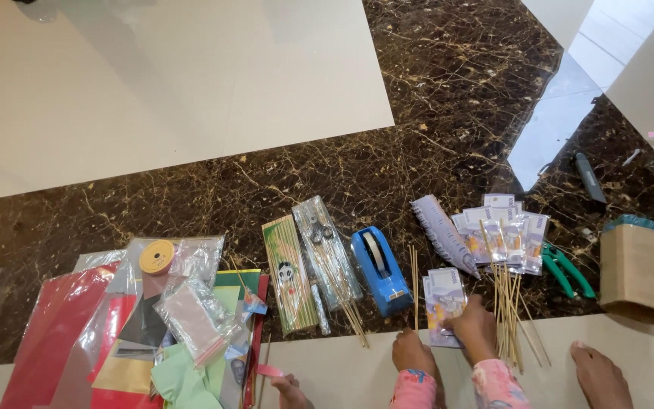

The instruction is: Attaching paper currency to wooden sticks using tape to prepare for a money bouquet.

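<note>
Purple banknotes (443, 291) in a small stack on the floor (327, 174), pinned under the right hand (474, 327), fingers bent down onto the lower edge; left hand (412, 352) just beside it, knuckles curled, resting on the pale tile, grip impossible to tell; bundle of thin wooden sticks (510, 314) touching the right side of the right hand, fanned under more notes taped to sticks (505, 235); blue tape dispenser (380, 271) left of the stack, near; green pliers (565, 269) and brown paper bag (639, 273) well to the right; coloured paper sheets (77, 326) far left; bare foot (599, 375) at lower right.
</note>
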